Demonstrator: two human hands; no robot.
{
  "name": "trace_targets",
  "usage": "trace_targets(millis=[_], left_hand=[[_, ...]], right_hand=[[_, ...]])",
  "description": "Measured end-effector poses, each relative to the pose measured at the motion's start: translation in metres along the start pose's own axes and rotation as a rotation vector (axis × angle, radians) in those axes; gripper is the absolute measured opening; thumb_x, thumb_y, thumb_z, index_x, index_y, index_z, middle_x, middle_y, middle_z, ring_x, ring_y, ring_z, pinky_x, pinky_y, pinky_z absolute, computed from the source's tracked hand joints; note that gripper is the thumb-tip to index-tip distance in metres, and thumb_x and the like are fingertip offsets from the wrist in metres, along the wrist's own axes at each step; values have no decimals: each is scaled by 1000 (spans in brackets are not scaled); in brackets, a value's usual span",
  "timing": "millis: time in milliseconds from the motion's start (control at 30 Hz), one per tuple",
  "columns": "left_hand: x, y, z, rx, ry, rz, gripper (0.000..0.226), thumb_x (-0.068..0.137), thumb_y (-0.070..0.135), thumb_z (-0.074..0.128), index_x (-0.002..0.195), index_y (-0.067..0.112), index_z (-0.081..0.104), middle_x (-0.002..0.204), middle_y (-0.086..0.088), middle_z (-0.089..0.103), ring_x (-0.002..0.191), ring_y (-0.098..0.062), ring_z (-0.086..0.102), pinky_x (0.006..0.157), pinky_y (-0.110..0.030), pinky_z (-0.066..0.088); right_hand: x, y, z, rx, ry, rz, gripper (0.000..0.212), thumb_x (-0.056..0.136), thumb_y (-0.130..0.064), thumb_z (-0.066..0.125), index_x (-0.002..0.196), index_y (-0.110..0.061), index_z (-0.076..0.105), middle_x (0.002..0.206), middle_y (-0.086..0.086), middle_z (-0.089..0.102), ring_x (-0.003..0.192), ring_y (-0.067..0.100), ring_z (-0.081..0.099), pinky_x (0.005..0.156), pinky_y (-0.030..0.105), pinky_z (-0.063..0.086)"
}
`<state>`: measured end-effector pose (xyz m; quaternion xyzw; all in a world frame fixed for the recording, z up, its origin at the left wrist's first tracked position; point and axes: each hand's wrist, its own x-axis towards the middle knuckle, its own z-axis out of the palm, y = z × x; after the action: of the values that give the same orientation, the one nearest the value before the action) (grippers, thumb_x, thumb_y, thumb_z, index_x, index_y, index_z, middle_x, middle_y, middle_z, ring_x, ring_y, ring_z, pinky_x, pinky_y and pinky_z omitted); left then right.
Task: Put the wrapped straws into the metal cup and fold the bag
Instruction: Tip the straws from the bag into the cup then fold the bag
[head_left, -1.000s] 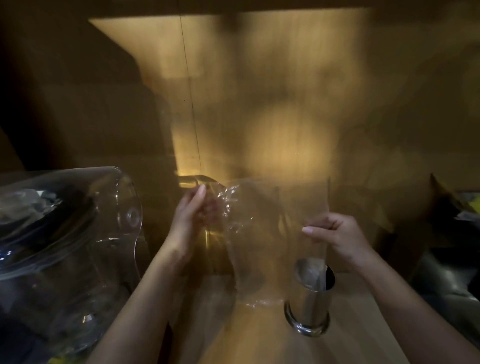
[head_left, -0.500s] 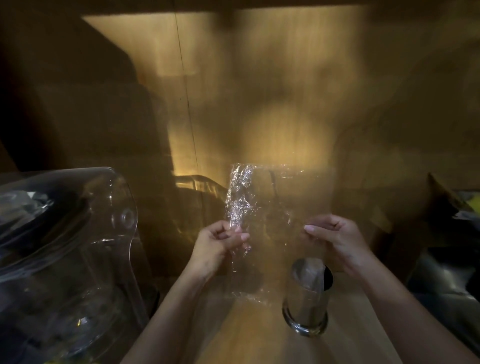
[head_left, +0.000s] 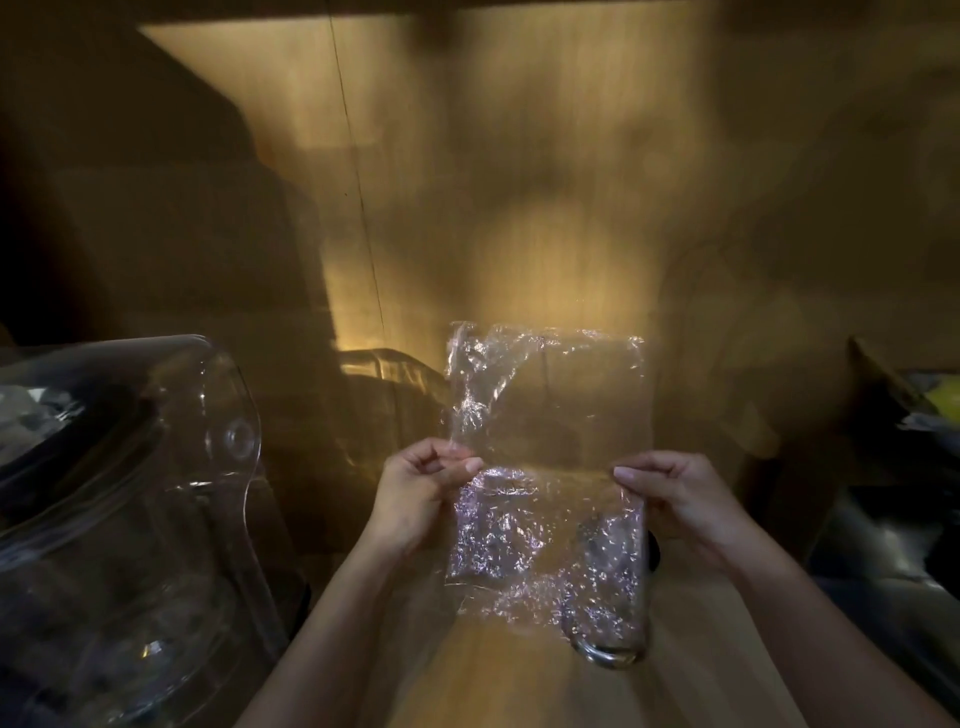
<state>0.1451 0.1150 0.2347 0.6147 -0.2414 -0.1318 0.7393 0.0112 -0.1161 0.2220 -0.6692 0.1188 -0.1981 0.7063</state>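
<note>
A clear, crinkled plastic bag (head_left: 545, 415) is stretched flat and upright between my two hands, above the wooden table. My left hand (head_left: 421, 480) pinches its left edge about halfway up. On the opposite edge, at the same height, my right hand (head_left: 675, 493) pinches it. The metal cup (head_left: 610, 652) stands on the table behind the bag's lower right part; only its base ring shows clearly, the rest is blurred through the plastic. Whether straws are in the cup cannot be made out.
A transparent plastic chair (head_left: 156, 493) stands at the left, close to my left arm. Dark clutter with something yellow (head_left: 940, 405) lies at the right edge. The wooden table (head_left: 519, 691) runs under my hands; a wood floor lies beyond.
The bag has been spread out flat between both hands. My left hand came down and took the left edge. The bag now covers the cup from view.
</note>
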Motion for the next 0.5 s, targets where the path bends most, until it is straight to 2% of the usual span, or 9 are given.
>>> trace_targets(millis=[100, 200, 267, 333, 400, 500], left_hand=[[-1, 4, 0, 52, -51, 34, 19, 74, -8, 65, 69, 11, 66, 55, 8, 69, 54, 0, 58, 55, -10, 46], [-5, 7, -2, 142, -113, 58, 40, 78, -16, 55, 59, 16, 69, 54, 8, 69, 52, -2, 59, 52, -14, 47], [-8, 9, -4, 153, -158, 48, 50, 75, -23, 46, 54, 14, 70, 55, 4, 71, 52, -7, 62, 50, -17, 48], [-10, 8, -5, 161, -158, 49, 52, 71, -27, 43, 47, 11, 67, 55, 0, 70, 53, -9, 63, 52, -16, 47], [-12, 5, -6, 156, -155, 33, 55, 68, -31, 40, 40, 11, 62, 56, -4, 69, 54, -12, 60, 53, -19, 44], [-15, 2, -11, 231, -191, 33, 61, 68, -32, 37, 37, 16, 59, 44, 6, 62, 43, -1, 49, 46, -15, 36]], right_hand=[[-2, 3, -6, 136, -43, 53, 16, 61, -7, 69, 76, -7, 74, 63, 6, 73, 54, 12, 67, 49, 19, 54], [-4, 6, -14, 162, -73, 97, 19, 73, 8, 58, 81, -3, 72, 65, 7, 74, 57, 14, 69, 47, 20, 54], [-3, 9, -17, 126, -62, 87, 39, 75, 18, 48, 64, -7, 75, 65, 3, 75, 61, 11, 70, 50, 17, 53], [-3, 13, -17, 163, -54, 83, 53, 75, 26, 36, 47, -4, 69, 61, 4, 73, 62, 11, 70, 52, 17, 54], [-3, 16, -15, 164, -73, 78, 54, 74, 27, 31, 44, -1, 65, 62, 8, 72, 63, 15, 69, 54, 18, 54], [-2, 20, -13, 145, -82, 64, 51, 72, 27, 30, 46, -1, 64, 63, 12, 71, 68, 19, 71, 57, 17, 54]])
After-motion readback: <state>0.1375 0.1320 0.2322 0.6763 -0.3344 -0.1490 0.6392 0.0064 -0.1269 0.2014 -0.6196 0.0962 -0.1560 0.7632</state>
